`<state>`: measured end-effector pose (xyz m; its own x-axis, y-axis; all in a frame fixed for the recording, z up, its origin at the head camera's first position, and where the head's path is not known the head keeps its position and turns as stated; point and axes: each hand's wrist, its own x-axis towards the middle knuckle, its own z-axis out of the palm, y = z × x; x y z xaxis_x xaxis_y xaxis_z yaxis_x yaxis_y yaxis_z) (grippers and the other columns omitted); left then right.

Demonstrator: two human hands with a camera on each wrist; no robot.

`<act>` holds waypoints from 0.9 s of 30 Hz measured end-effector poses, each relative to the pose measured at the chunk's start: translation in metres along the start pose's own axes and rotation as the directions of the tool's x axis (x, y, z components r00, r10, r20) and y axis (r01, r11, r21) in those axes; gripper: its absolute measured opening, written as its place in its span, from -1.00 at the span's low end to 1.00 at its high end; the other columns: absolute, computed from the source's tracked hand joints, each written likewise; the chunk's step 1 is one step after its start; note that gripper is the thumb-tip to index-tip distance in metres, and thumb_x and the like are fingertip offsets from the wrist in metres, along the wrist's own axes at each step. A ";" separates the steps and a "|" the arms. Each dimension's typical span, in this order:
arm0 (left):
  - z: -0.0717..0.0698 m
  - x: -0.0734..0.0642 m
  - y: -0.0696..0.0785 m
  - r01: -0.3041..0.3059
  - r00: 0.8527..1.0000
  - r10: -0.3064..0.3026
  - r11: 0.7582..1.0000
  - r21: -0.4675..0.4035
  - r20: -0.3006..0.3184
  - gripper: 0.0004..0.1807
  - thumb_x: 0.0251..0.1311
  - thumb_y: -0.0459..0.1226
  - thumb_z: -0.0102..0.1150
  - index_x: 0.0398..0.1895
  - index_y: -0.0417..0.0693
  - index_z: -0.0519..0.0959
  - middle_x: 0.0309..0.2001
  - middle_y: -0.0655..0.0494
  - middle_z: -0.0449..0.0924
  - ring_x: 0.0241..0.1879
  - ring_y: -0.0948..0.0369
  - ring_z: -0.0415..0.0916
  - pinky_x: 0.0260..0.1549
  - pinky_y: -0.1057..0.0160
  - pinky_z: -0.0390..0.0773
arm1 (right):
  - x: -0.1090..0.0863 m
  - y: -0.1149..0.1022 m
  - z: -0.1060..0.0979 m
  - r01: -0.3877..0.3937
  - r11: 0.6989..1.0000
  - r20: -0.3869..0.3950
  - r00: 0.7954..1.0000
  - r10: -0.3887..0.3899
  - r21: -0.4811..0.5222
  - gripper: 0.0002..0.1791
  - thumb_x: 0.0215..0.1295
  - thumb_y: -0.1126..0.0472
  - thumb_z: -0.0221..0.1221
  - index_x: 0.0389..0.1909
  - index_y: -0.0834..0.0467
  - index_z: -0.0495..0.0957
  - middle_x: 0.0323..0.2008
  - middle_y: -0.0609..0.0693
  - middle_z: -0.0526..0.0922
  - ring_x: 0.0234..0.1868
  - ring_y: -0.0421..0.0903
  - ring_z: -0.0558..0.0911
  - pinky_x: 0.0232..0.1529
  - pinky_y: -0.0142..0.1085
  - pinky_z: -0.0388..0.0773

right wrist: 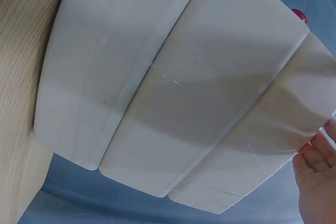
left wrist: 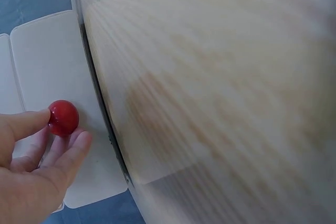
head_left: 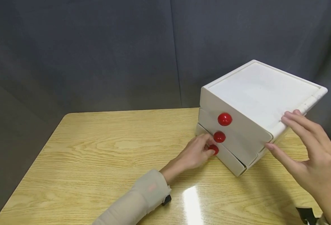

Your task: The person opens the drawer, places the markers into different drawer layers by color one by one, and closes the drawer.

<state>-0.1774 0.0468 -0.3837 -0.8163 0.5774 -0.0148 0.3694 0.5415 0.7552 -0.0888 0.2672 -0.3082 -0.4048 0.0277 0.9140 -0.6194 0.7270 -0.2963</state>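
A white three-drawer cabinet (head_left: 267,90) stands on the wooden table, each drawer front bearing a round red knob. My left hand (head_left: 195,151) pinches the bottom red knob (left wrist: 64,118) between thumb and fingers. Just above it are the middle red knob (head_left: 219,137) and the top red knob (head_left: 225,119). A thin dark gap shows along the upper edge of the bottom drawer (head_left: 231,162). Against the cabinet's top right edge rest the fairly straight fingers of my right hand (head_left: 313,153), its thumb at the front corner. The right wrist view shows the cabinet's side panel (right wrist: 173,82).
The wooden table (head_left: 112,156) extends to the left of the cabinet. A dark grey curtain (head_left: 112,56) hangs behind the table. Light reflects off the tabletop in front of the cabinet. Dark wrist straps (head_left: 166,200) show at the sleeves.
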 end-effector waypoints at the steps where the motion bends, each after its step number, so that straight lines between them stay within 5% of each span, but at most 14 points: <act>1: 0.000 0.000 0.001 0.002 1.000 -0.002 1.000 0.001 0.001 -0.73 0.32 -0.36 0.18 0.06 -0.15 0.55 0.00 0.05 0.59 -0.18 0.32 0.49 -0.18 0.54 0.51 | 0.000 0.000 -0.001 -0.001 1.000 0.002 1.000 0.001 -0.002 -0.18 0.20 -0.31 0.25 -0.06 0.46 0.63 -0.01 0.34 0.67 0.27 -0.13 0.57 0.35 -0.41 0.41; 11: -0.001 0.000 0.001 -0.001 1.000 0.002 1.000 -0.014 0.022 -0.70 0.32 -0.38 0.14 0.10 -0.13 0.56 0.05 0.05 0.57 -0.14 0.32 0.50 -0.13 0.54 0.52 | -0.003 0.004 -0.004 -0.024 0.999 0.027 0.999 0.025 -0.032 -0.17 0.22 -0.33 0.22 -0.02 0.43 0.62 0.03 0.35 0.65 0.31 -0.11 0.54 0.39 -0.40 0.37; 20: -0.016 -0.007 0.001 0.002 0.999 -0.001 1.000 0.023 -0.034 -0.67 0.36 -0.30 0.13 0.17 -0.04 0.52 0.13 0.09 0.57 0.10 0.16 0.50 0.02 0.36 0.54 | 0.003 -0.003 0.001 -0.028 0.997 0.001 1.000 0.028 -0.078 -0.21 0.21 -0.31 0.20 -0.04 0.41 0.62 0.03 0.39 0.63 0.32 0.30 0.47 0.47 -0.15 0.31; 27: -0.036 -0.013 -0.006 -0.012 0.994 0.026 0.991 0.131 -0.104 -0.65 0.41 -0.24 0.09 0.22 -0.04 0.49 0.17 0.03 0.54 0.17 0.08 0.51 0.14 0.19 0.56 | 0.019 -0.030 0.028 0.093 0.996 0.006 0.996 -0.093 -0.014 -0.35 0.31 -0.18 0.16 -0.08 0.42 0.61 0.09 0.33 0.61 0.32 0.29 0.46 0.48 -0.05 0.29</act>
<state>-0.1851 0.0137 -0.3643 -0.8482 0.5246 0.0729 0.4343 0.6101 0.6627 -0.0967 0.2263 -0.2894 -0.3496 -0.0440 0.9359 -0.6450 0.7357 -0.2064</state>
